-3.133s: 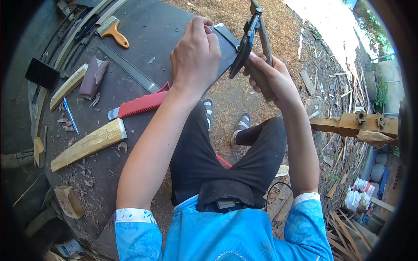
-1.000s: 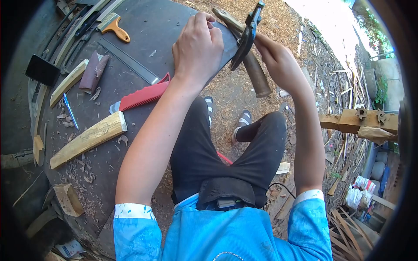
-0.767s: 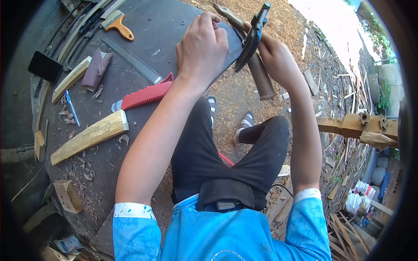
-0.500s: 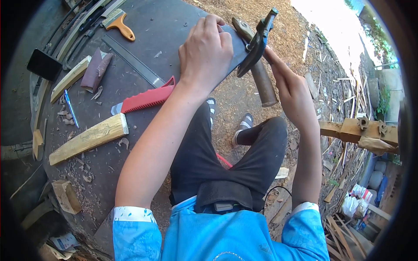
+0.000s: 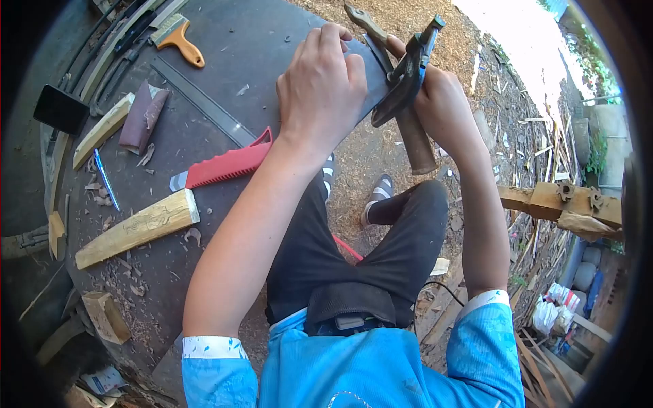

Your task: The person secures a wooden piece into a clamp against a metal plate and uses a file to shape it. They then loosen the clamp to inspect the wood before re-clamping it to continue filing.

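My left hand rests by the right edge of the dark table, its fingers curled; whatever they hold is hidden beneath. Beyond that edge, my right hand is closed behind a dark metal clamp, and one fingertip shows past it, near a curved brown handle. Below the clamp a brown cylindrical piece slants downward. Whether it joins the handle is hidden. A red-handled saw lies on the table beside my left forearm.
A carved wood block, blue pen, rolled sandpaper, metal ruler and orange-handled brush lie on the table among shavings. A phone stands at far left. Wooden beams jut in at right.
My right hand has moved up and to the left behind the clamp, its fingers now more bent. The curved brown handle has shifted up and left. My left hand stays nearly in place.
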The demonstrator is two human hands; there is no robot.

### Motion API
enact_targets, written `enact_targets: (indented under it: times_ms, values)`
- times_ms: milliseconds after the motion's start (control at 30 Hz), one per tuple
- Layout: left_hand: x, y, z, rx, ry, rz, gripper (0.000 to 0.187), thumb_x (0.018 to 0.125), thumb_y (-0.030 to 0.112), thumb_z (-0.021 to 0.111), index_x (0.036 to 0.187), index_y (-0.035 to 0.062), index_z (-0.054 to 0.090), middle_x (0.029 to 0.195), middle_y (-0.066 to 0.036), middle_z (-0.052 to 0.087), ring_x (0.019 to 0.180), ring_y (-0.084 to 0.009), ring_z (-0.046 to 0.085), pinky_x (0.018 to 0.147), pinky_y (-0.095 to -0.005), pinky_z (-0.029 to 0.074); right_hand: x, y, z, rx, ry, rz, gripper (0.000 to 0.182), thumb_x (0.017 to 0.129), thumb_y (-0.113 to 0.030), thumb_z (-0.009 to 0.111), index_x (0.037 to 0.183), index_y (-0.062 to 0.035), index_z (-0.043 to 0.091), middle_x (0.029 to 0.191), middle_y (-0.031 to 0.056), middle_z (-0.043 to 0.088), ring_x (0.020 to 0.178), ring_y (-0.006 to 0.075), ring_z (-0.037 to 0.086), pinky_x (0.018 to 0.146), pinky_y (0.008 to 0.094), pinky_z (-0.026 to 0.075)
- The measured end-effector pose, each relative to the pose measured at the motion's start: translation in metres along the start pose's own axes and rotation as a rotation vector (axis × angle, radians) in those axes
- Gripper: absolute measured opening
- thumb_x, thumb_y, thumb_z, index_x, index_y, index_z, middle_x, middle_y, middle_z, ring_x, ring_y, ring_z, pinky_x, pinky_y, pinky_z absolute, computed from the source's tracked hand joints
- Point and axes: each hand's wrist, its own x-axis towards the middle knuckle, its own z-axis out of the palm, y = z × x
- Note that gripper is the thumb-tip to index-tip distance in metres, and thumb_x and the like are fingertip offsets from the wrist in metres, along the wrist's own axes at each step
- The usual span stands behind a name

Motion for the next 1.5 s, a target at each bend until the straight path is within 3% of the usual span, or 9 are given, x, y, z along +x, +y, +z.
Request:
enact_targets:
  times_ms: [300, 500, 633, 767, 867, 933, 1200, 1367, 1500]
  values:
    - [-0.001, -0.004, 0.004, 0.022, 0.044, -0.006, 0.025, 0.098, 0.016, 0.052, 0.118, 0.0044, 0.063, 0.110, -0.013, 0.072, 0.103, -0.0346, 0.071, 0.089, -0.0478, 0.056, -0.012, -0.005, -0.003, 0.069, 0.054, -0.039, 0.033, 0.105, -0.013, 0.053, 0.135, -0.0041, 0.066, 0.092, 0.0317, 0.070, 0.090, 0.0504, 0.068, 0.078, 0.0531, 0.053]
    - [0.002, -0.006, 0.006, 0.027, 0.058, 0.023, 0.025, 0.097, 0.015, 0.053, 0.117, 0.0035, 0.063, 0.110, -0.014, 0.071, 0.105, -0.0352, 0.070, 0.088, -0.0493, 0.056, -0.072, -0.001, -0.029, 0.146, -0.001, 0.017, 0.047, 0.108, -0.009, 0.049, 0.155, -0.0117, 0.056, 0.118, 0.0289, 0.074, 0.103, 0.0369, 0.077, 0.085, 0.0495, 0.055]
    - [0.000, -0.001, 0.003, 0.039, 0.020, 0.040, 0.025, 0.096, 0.015, 0.052, 0.114, 0.0008, 0.063, 0.111, -0.018, 0.070, 0.108, -0.0372, 0.069, 0.090, -0.0512, 0.056, -0.055, 0.007, -0.011, 0.186, 0.070, -0.145, 0.046, 0.109, -0.010, 0.049, 0.154, -0.0123, 0.056, 0.120, 0.0282, 0.073, 0.109, 0.0408, 0.075, 0.089, 0.0484, 0.055]
    - [0.001, -0.002, 0.001, 0.016, 0.022, 0.022, 0.025, 0.097, 0.016, 0.052, 0.115, 0.0013, 0.063, 0.112, -0.017, 0.071, 0.108, -0.0369, 0.069, 0.093, -0.0514, 0.055, -0.002, 0.006, -0.006, 0.037, -0.093, -0.021, 0.045, 0.108, -0.011, 0.051, 0.153, -0.0141, 0.057, 0.119, 0.0275, 0.073, 0.107, 0.0496, 0.068, 0.091, 0.0487, 0.055]
    - [0.001, -0.002, 0.002, 0.018, 0.020, 0.011, 0.025, 0.097, 0.016, 0.052, 0.114, 0.0015, 0.063, 0.111, -0.017, 0.071, 0.108, -0.0361, 0.069, 0.092, -0.0510, 0.055, -0.056, 0.015, -0.018, 0.170, -0.029, -0.009, 0.047, 0.108, -0.011, 0.051, 0.155, -0.0147, 0.056, 0.122, 0.0271, 0.073, 0.109, 0.0452, 0.072, 0.092, 0.0504, 0.055]
    - [0.004, -0.002, 0.003, 0.049, 0.037, 0.010, 0.027, 0.098, 0.017, 0.052, 0.118, 0.0040, 0.065, 0.111, -0.014, 0.073, 0.107, -0.0342, 0.071, 0.092, -0.0470, 0.056, -0.071, 0.028, -0.011, 0.125, 0.127, -0.244, 0.046, 0.109, -0.011, 0.049, 0.155, -0.0106, 0.055, 0.127, 0.0263, 0.072, 0.115, 0.0411, 0.072, 0.095, 0.0503, 0.054]
    - [0.002, -0.001, 0.000, 0.033, -0.008, 0.057, 0.031, 0.096, 0.017, 0.053, 0.118, -0.0033, 0.062, 0.113, -0.021, 0.070, 0.110, -0.0392, 0.068, 0.104, -0.0526, 0.051, -0.014, -0.006, -0.021, 0.032, -0.135, 0.110, 0.042, 0.110, -0.015, 0.050, 0.152, -0.0080, 0.057, 0.124, 0.0283, 0.072, 0.111, 0.0418, 0.073, 0.090, 0.0477, 0.057]
    - [-0.002, -0.009, 0.014, 0.131, -0.013, 0.174, 0.040, 0.100, 0.020, 0.051, 0.128, -0.0059, 0.061, 0.127, -0.025, 0.065, 0.124, -0.0412, 0.063, 0.119, -0.0517, 0.042, -0.040, 0.015, -0.004, 0.127, 0.093, -0.183, 0.042, 0.109, -0.011, 0.051, 0.151, -0.0081, 0.057, 0.093, 0.0327, 0.067, 0.081, 0.0461, 0.070, 0.076, 0.0493, 0.053]
    - [-0.006, -0.016, 0.018, 0.207, -0.054, 0.215, 0.045, 0.102, 0.020, 0.049, 0.137, -0.0065, 0.060, 0.142, -0.027, 0.059, 0.139, -0.0399, 0.054, 0.125, -0.0517, 0.034, 0.007, 0.006, 0.001, 0.130, -0.039, -0.031, 0.041, 0.108, -0.009, 0.051, 0.148, -0.0048, 0.058, 0.098, 0.0329, 0.068, 0.086, 0.0509, 0.065, 0.079, 0.0495, 0.052]
